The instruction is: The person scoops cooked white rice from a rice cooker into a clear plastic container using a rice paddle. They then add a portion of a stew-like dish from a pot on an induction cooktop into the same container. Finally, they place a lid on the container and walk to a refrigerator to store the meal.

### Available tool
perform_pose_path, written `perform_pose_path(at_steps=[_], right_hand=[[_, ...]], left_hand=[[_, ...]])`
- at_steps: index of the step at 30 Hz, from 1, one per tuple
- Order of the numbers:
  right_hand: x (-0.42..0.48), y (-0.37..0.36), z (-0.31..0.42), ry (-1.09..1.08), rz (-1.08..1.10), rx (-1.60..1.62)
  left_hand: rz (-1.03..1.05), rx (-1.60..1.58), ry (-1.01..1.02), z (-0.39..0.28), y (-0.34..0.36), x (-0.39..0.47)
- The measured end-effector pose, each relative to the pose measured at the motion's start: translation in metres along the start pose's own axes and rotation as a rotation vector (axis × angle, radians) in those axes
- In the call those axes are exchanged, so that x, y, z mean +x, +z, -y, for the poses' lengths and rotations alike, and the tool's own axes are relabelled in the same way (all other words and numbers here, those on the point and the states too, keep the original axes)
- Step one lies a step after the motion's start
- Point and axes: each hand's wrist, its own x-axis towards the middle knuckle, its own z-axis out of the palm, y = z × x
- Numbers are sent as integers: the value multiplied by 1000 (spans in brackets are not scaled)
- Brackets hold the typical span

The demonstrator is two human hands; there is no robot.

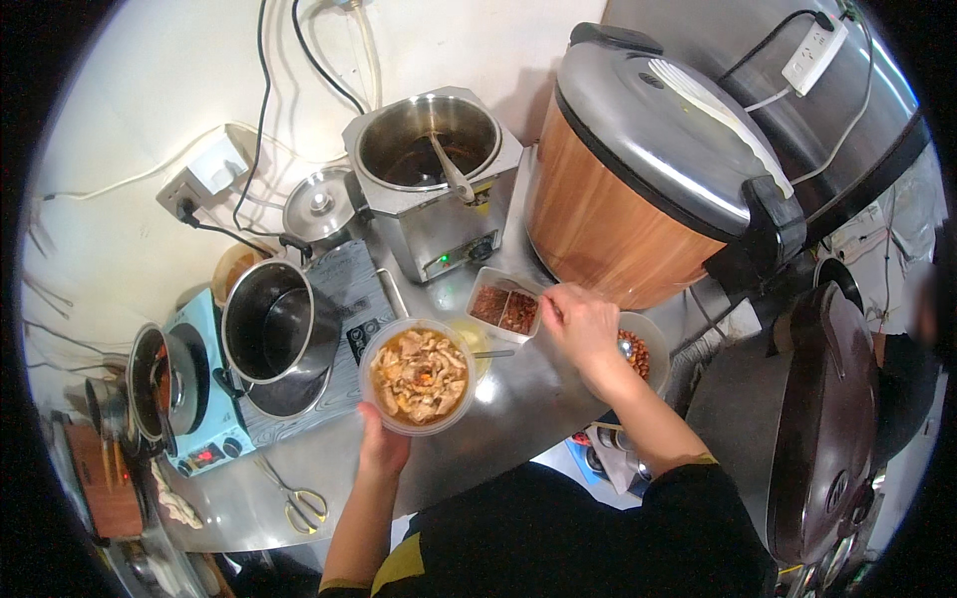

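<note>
My left hand (383,442) holds a round clear plastic bowl (364,389) from below its near side. Sliced meat (420,370) in brownish broth fills the bowl, with a few orange-red bits on top. My right hand (583,329) is at the right edge of a small divided plastic container (484,330), its fingers curled together. Dark red flakes (517,310) lie in that container's two compartments. Whether the fingers pinch anything is hidden. Below the right wrist, a tub (658,336) of nuts or beans holds a metal spoon. Another spoon handle (495,353) sticks out from behind the bowl.
A wood-patterned rice cooker (620,202) stands behind my right hand. Further back, a steel warmer (448,232) holds dark liquid and a ladle. At left, a black pot (273,329) sits on induction hobs; scissors (303,504) lie near the counter's front edge. Another person is at far right.
</note>
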Motion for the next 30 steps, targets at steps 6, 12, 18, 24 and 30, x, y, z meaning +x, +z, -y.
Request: perform_pose_path(at_steps=[6, 12, 18, 24, 30], right_hand=[[-8, 12, -19, 31, 247, -197], [-10, 32, -19, 55, 356, -207], [47, -2, 16, -166, -24, -3], [152, 13, 49, -604, 37, -57], [193, 22, 49, -889, 78, -228]], left_hand=[[-22, 53, 32, -6, 0, -6], [-48, 67, 42, -15, 7, -15], [-56, 68, 71, -22, 17, -20], [-24, 106, 100, -30, 24, -18], [-84, 78, 133, -34, 13, -29]])
